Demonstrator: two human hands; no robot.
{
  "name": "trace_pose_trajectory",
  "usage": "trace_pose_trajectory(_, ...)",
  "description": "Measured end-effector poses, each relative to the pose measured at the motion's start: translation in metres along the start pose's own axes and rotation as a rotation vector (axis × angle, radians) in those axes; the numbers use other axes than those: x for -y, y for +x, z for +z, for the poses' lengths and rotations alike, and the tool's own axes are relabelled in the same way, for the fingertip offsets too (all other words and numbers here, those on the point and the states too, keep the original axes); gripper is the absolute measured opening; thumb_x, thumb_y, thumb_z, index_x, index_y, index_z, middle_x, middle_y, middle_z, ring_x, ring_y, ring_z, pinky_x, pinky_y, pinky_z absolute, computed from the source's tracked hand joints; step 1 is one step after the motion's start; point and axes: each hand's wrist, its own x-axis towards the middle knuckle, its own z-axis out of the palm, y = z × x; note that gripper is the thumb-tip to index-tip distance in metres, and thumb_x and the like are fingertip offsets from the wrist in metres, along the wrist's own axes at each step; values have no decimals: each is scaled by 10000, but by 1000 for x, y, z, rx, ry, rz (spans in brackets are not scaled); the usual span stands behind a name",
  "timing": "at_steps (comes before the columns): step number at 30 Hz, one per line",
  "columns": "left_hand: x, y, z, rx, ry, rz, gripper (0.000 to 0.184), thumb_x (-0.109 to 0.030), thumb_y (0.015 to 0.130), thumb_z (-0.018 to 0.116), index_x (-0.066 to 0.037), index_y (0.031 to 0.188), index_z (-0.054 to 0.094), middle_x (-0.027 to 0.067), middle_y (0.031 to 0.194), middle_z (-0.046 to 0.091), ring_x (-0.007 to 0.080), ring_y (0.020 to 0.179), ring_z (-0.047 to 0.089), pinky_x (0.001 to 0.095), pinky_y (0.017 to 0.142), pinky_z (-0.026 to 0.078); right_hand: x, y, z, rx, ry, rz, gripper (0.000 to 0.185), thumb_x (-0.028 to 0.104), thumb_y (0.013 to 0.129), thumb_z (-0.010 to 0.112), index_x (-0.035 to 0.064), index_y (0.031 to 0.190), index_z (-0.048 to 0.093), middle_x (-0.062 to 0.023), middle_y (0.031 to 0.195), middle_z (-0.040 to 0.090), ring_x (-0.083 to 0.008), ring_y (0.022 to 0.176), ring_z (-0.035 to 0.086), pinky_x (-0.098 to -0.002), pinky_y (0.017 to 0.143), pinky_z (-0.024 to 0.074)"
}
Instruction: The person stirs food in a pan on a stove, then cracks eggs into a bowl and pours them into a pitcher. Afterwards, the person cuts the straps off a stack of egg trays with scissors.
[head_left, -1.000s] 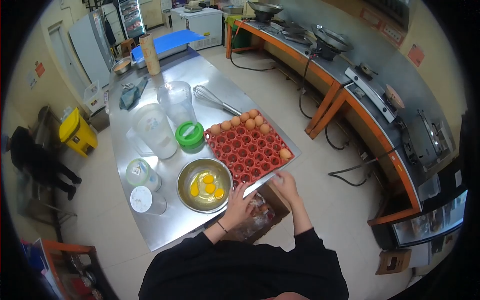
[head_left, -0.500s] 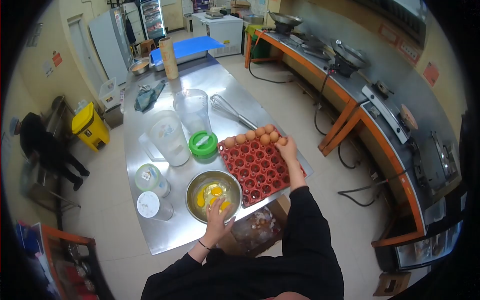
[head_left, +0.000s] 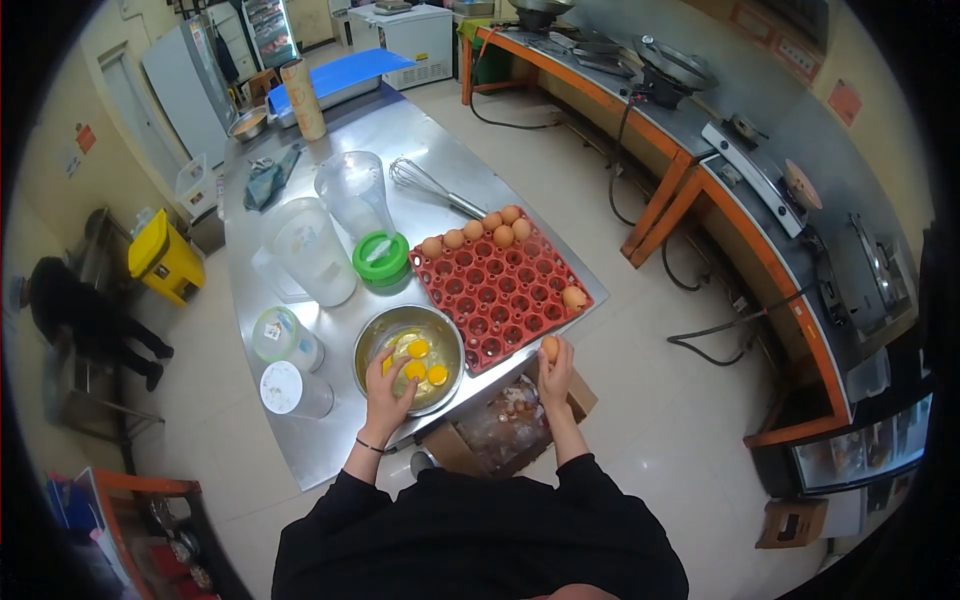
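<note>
My right hand (head_left: 555,378) is closed around a brown egg (head_left: 550,348), just off the near side of the red egg tray (head_left: 497,300). My left hand (head_left: 386,396) reaches over the near-left rim of a steel mixing bowl (head_left: 457,345), fingers apart; whether they touch the rim is unclear. Inside the bowl lie several yellow yolks (head_left: 418,349) in clear egg white. Several brown eggs (head_left: 474,230) stand along the tray's far side. A lone egg or shell (head_left: 574,297) sits at its right corner.
Left of the tray stand a green-lidded container (head_left: 381,259), clear plastic jugs (head_left: 312,250) and two lidded tubs (head_left: 297,390). A whisk (head_left: 437,188) lies behind the tray. Below the table edge is a cardboard box (head_left: 455,450) with a plastic bag. Another person (head_left: 85,310) stands far left.
My right hand has taken an egg from the far row and brought it back to the tray's near side. My left hand has shifted left along the bowl. The camera view has moved.
</note>
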Motion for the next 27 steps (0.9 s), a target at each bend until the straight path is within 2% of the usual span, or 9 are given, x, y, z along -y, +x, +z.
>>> trace_pose_trajectory(5,-2,-2,1,12,9,23,356,-121,705,638,-87,1050,553,152,1183,434,321,1108,409,389,926,325,-20,-2,22,-84,-140,-94,353,198,842,535,13,1127,440,-165,994,522,-289,865,532,-350,739,431)
trace_pose_trajectory(8,-6,1,-1,19,-63,7,350,-115,707,639,-84,1045,555,153,1172,444,319,1096,425,383,920,338,1,2,8,16,665,734,311,240,865,511,41,1101,468,-107,875,574,-179,665,554,-270,581,446)
trace_pose_trajectory(9,-8,2,-1,24,-104,-8,349,-112,707,640,-83,1044,556,153,1167,449,318,1089,433,381,918,343,14,3,1,1,907,813,322,320,882,475,50,1057,497,-65,795,590,-96,528,506,-200,466,400)
trace_pose_trajectory(12,-11,11,9,64,-187,49,382,-124,718,651,-73,1080,541,135,1139,472,267,1058,473,351,897,383,64,17,-22,324,1237,919,371,367,885,447,33,1036,507,-94,816,597,-116,531,515,-208,461,406)
trace_pose_trajectory(16,-25,34,19,297,-622,-136,503,-183,741,670,-67,1190,474,73,1120,490,165,1052,478,285,833,446,104,37,-3,733,1312,1074,417,402,883,429,23,1041,505,-129,828,607,-128,542,531,-216,478,438)
trace_pose_trajectory(18,-30,47,14,321,-823,-185,495,-181,737,674,-59,1179,488,76,1110,512,166,1027,500,293,827,452,116,44,15,933,1246,1041,410,392,881,439,17,1035,505,-112,811,604,-129,560,557,-220,495,468)
trace_pose_trajectory(20,-24,57,3,365,-759,-168,450,-166,732,675,-40,1137,521,85,1079,542,168,986,528,298,835,451,123,47,36,1086,1126,994,393,378,890,424,23,1041,501,-96,794,600,-128,579,578,-216,507,483)
trace_pose_trajectory(24,6,56,-7,325,-646,-122,355,-129,724,673,-10,1045,580,95,1010,594,164,900,576,298,826,465,148,54,56,1236,957,853,296,231,852,541,13,1046,492,-64,813,595,-130,605,591,-211,514,497)
trace_pose_trajectory(27,19,51,-9,267,-726,-210,327,-98,724,663,2,1026,589,95,989,605,153,888,582,282,799,481,155,51,69,1183,779,632,352,97,767,633,18,1071,473,-63,836,596,-110,611,585,-202,532,490)
